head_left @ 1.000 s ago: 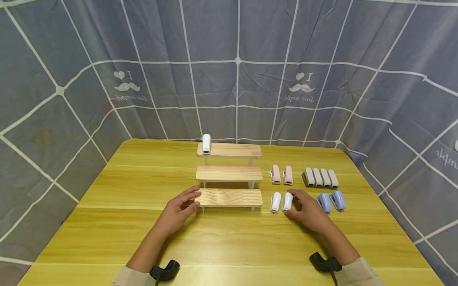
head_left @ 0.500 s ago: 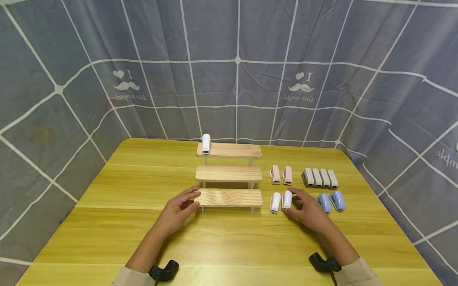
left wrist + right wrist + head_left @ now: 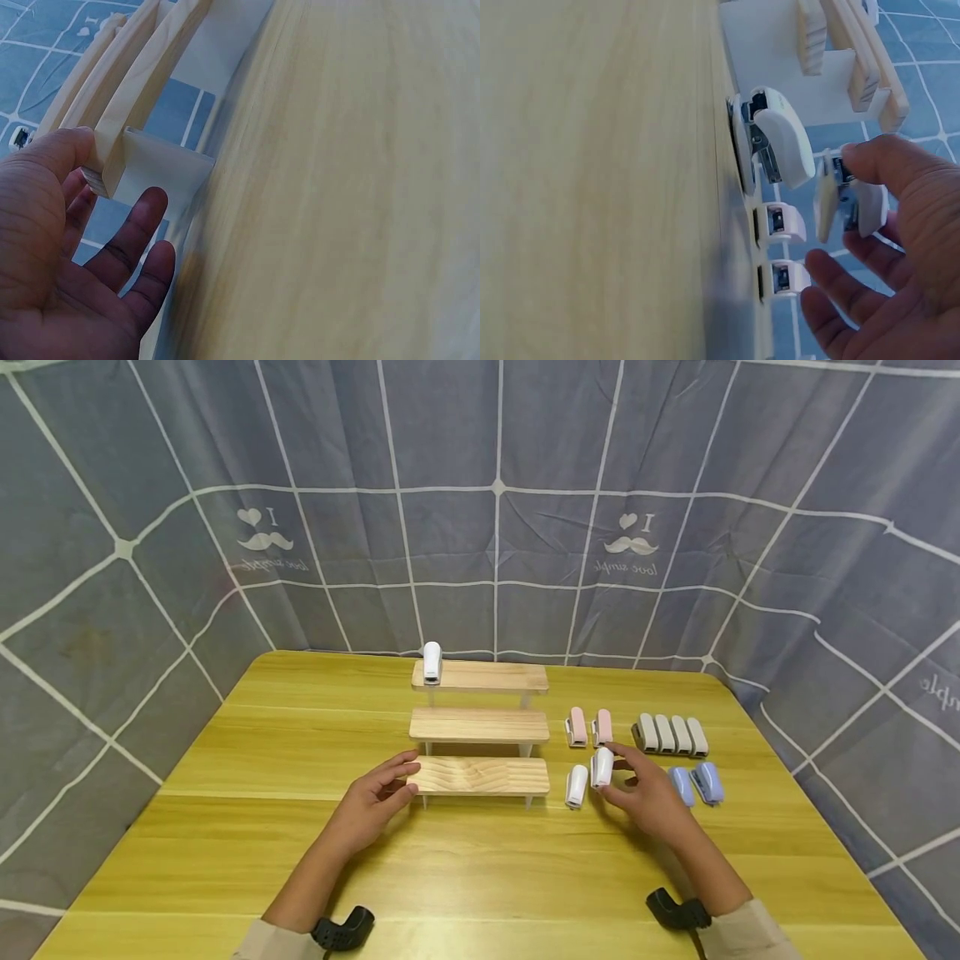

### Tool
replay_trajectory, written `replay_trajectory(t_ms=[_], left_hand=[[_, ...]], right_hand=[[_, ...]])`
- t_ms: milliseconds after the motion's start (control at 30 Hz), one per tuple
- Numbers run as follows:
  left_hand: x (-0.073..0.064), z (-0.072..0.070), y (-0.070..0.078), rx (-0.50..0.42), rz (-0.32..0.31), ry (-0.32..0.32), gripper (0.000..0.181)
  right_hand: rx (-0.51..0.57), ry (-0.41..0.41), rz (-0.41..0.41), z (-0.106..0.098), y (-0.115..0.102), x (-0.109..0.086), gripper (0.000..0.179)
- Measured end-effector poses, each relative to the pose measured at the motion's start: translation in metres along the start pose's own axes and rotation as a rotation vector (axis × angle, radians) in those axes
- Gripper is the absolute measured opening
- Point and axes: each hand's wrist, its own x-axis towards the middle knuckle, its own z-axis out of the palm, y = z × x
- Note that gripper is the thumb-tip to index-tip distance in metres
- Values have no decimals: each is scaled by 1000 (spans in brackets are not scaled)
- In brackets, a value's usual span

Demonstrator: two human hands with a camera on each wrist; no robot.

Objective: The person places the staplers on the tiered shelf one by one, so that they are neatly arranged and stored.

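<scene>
In the head view my right hand (image 3: 651, 795) pinches a white mini stapler (image 3: 602, 767) between thumb and fingers. The right wrist view shows this stapler (image 3: 870, 206) raised off the table. Another white stapler (image 3: 576, 787) stands on the table just left of it. My left hand (image 3: 375, 802) holds the left end of the lowest board of a three-step wooden display stand (image 3: 480, 775). In the left wrist view the thumb lies on the board (image 3: 127, 97), with the lower fingers spread apart. A third white stapler (image 3: 432, 662) sits at the left end of the top step.
Two pink staplers (image 3: 576, 727) stand behind the white ones. Several grey staplers (image 3: 671, 734) are lined up at the back right. Two blue staplers (image 3: 707, 782) lie beside my right hand, one partly covered. A grey gridded curtain (image 3: 450, 535) surrounds the wooden table (image 3: 480, 877).
My right hand has lifted the right-hand white stapler off the table and moved it slightly backward, toward the pink staplers. The left hand stays at the stand.
</scene>
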Motion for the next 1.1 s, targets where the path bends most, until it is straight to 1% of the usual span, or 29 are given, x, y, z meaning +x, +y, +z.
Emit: replay_trajectory(t_ms=[200,367,600,967,1100], left_hand=[[0,-1,-1,0,6,4,41],[0,0,-1,6,6,1,41],[1,0,-2,11,5,-2,42],[0,1,0,10,8,3,42],[0,0,-1,20,11,3,42]], right_hand=[[-10,4,-17,-3,-6,7,63],[-21,17,-61,-5,-12,13,65],[-15,40,-102,-7,-26,20,63],[0,20,-157,-6,-49,30,62],[18,12,-163,-6,-55,33,63]])
